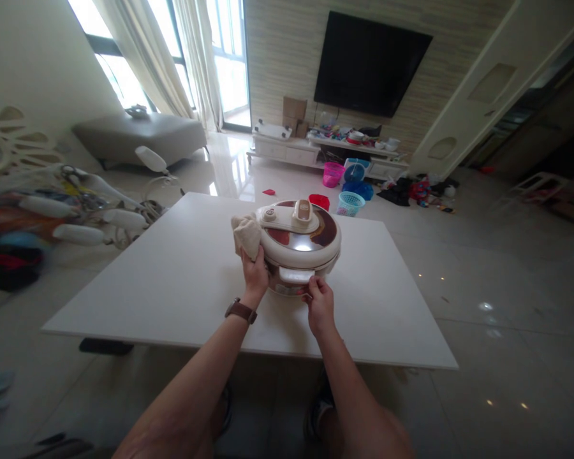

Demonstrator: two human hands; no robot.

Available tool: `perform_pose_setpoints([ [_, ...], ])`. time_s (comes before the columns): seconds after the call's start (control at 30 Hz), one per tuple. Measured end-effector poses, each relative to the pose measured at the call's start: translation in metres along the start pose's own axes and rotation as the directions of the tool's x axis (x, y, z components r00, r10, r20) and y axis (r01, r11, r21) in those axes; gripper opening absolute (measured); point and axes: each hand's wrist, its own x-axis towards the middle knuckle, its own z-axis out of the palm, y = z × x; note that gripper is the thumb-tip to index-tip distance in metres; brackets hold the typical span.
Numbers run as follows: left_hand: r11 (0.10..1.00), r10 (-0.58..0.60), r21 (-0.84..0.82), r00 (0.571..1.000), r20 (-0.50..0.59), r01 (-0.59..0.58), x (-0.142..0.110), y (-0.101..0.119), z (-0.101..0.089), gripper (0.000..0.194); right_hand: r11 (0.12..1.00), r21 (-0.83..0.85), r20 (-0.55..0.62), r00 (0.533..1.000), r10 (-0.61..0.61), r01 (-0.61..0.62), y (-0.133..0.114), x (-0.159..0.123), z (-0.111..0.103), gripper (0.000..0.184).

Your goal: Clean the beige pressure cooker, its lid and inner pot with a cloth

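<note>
A cream and brown electric pressure cooker (294,255) stands on the white table (172,268), its lid on. My left hand (255,274), with a brown watch on the wrist, grips a bunched beige cloth (247,234) against the cooker's left side. On the cooker's front, a pale handle (296,275) juts out toward me. The fingers of my right hand (319,303) are pinched together at the right end of that handle. Whether something small is between those fingers is hidden.
Beyond the table lie a pink basket (333,174), a red tub (319,201) and a light blue basket (351,203). A lamp with several white shades (124,220) stands close to the table's left side. A grey bench (138,137) is by the window.
</note>
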Motion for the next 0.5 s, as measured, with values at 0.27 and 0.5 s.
perform_pose_setpoints([
  [0.27, 0.968, -0.225, -0.127, 0.973, -0.059, 0.216, -0.002, -0.005, 0.002, 0.058, 1.0, -0.001, 0.027, 1.0, 0.013, -0.013, -0.003, 0.002, -0.001, 0.061],
  [0.5, 0.995, -0.09, 0.035, 0.996, -0.013, 0.091, -0.064, 0.01, -0.003, 0.061, 1.0, -0.002, 0.03, 0.999, 0.027, -0.027, -0.004, 0.005, -0.003, 0.06],
])
